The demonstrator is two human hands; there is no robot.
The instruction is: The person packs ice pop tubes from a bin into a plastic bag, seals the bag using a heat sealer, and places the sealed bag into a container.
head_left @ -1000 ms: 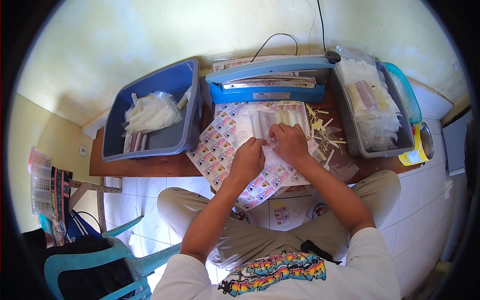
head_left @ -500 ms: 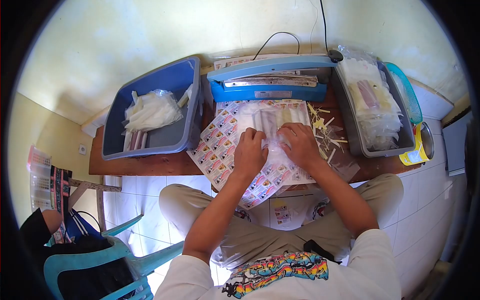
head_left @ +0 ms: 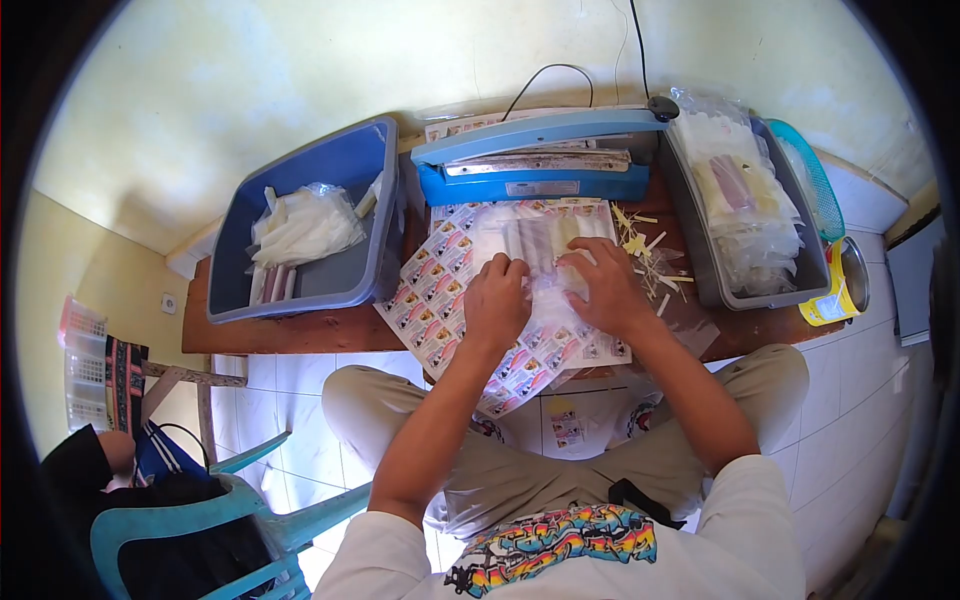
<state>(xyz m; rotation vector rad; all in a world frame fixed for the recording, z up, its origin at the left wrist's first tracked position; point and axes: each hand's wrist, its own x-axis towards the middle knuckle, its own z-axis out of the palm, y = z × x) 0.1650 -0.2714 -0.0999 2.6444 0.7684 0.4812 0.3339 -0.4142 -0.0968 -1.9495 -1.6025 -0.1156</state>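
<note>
A clear plastic bag [head_left: 540, 243] with several purple and pale sticks in it lies on the printed label sheets [head_left: 432, 290], below the blue heat sealer [head_left: 545, 182]. My left hand [head_left: 497, 303] is closed on the bag's left edge, its fingers curled and the thumb partly hidden. My right hand [head_left: 607, 287] rests at the bag's right side, thumb and fingers apart, with fingertips touching the plastic. The near, loose end of the bag lies between both hands.
A blue-grey tub [head_left: 380, 230] on the left holds pale and purple sticks. The grey tub [head_left: 715, 290] on the right is stacked with filled bags. Yellowish strips [head_left: 655, 262] are scattered beside my right hand. A yellow can [head_left: 828, 305] stands at the table's right edge.
My right hand's fingers have spread and loosened from the bag's near end, where both hands were gathered. My left hand has stayed almost in place. The view has shifted slightly.
</note>
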